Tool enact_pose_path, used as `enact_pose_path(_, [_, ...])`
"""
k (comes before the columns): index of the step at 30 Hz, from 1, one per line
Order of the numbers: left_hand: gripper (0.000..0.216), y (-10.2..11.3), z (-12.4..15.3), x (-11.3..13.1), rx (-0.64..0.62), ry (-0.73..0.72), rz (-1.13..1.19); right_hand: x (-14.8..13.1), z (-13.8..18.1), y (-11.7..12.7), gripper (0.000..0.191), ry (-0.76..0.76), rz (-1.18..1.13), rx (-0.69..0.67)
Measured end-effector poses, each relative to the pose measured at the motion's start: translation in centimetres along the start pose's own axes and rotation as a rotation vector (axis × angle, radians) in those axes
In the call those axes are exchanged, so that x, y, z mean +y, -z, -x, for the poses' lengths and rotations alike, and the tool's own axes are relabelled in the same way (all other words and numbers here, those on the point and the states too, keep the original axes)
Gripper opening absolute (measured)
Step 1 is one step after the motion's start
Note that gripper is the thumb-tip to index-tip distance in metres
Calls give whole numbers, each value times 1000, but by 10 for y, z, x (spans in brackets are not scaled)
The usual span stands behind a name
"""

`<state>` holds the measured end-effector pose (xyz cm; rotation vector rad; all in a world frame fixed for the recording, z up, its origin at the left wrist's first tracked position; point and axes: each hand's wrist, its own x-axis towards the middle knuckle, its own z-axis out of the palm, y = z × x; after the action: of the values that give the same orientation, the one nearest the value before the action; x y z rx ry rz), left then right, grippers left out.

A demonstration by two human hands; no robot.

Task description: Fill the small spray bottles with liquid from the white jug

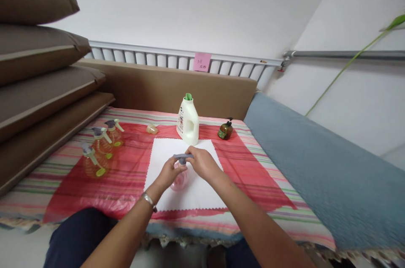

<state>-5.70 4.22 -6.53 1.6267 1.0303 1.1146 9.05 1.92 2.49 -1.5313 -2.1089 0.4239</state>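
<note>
A clear pinkish pump bottle [179, 182] stands on a white cloth [205, 196] with zigzag edges. My left hand [167, 174], with a silver bracelet at the wrist, is closed around the bottle's neck. The fingers of my right hand [202, 161] grip the grey pump head [182, 156] on top of it. Just behind my hands, a large cream detergent jug [189, 122] with a green spout [188, 96] stands upright at the cloth's far edge.
Several pump bottles of amber liquid [103, 144] stand at left. A small translucent cup [152, 129] lies behind them; a dark green pump bottle [225, 130] stands at right. Red plastic sheet [247, 175] covers the striped cloth. Stacked brown cushions [41, 74] rise at left.
</note>
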Motion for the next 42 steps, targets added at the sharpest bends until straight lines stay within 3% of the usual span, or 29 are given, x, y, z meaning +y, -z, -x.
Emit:
enact_pose_path(3, [32, 6, 0, 3, -72, 1, 21, -1, 1, 0, 9, 3, 0, -5])
enact_pose_path(6, [44, 5, 1, 3, -16, 7, 17, -2, 1, 0, 9, -3, 3, -5])
enact_pose_path(9, [37, 6, 1, 2, 0, 12, 27, -3, 1, 0, 9, -11, 10, -11])
enact_pose_path(14, [33, 14, 1, 1, -151, 16, 79, -3, 1, 1, 8, -22, 29, -26])
enact_pose_path(19, [40, 5, -1, -4, -45, 24, 79, -1, 1, 0, 9, -24, 38, -38])
enact_pose_path(22, [28, 8, -4, -3, -115, 50, 109, -1, 1, 0, 9, -29, 43, -47])
enact_pose_path(25, [32, 12, -6, 1, -176, 64, 138, -1, 1, -1, 9, -26, 46, -47])
enact_pose_path(28, [42, 9, -5, 4, -89, 48, 147, -2, 0, -2, 10, -24, 48, -40])
enact_pose_path(30, [37, 7, -4, 4, -34, 42, 151, -2, -1, -2, 9, -24, 46, -42])
enact_pose_path(36, [32, 14, -3, 6, -132, 46, 199, -3, -1, -3, 9, -17, 40, -48])
enact_pose_path(39, [43, 11, -2, 4, -60, 42, 201, -4, -1, -3, 11, -17, 38, -49])
enact_pose_path(42, [36, 9, -1, 1, -39, 50, 208, -6, -1, -3, 10, -27, 41, -56])
